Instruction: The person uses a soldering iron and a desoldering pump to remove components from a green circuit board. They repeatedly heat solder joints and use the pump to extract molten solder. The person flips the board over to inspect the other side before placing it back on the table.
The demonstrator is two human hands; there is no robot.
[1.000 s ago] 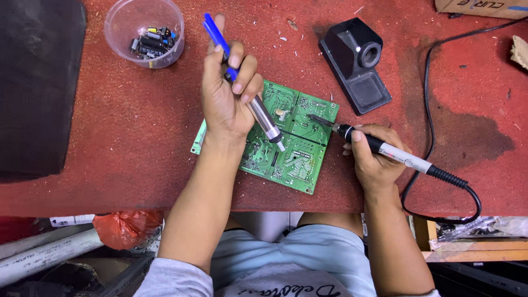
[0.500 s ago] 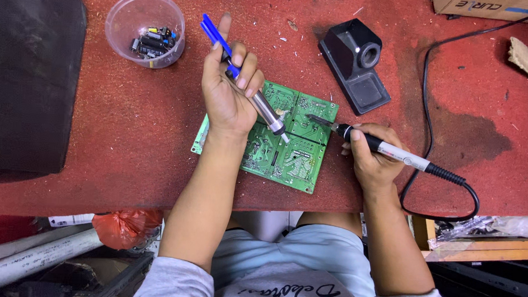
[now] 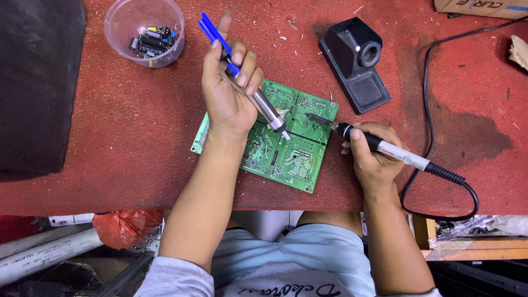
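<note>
Desoldering on the board: left hand wrapped around the solder sucker, fingers curled on the barrel, blue plunger end sticking up past the index finger, nozzle down on the board's middle. Right hand closed in a pen grip on the soldering iron, tip lying across the board's right edge, just beside the nozzle, maybe touching a joint; too small to tell. Board lies flat on the red table, near the front edge, partly under the left wrist.

Judgement: joint is being heated, suction comes next. Needs nozzle and tip on the same pad, board held still.

Around: iron stand behind the board, tub of parts at back left, black case far left. Iron cord loops right, clear of the board. Solder bits litter the table.
</note>
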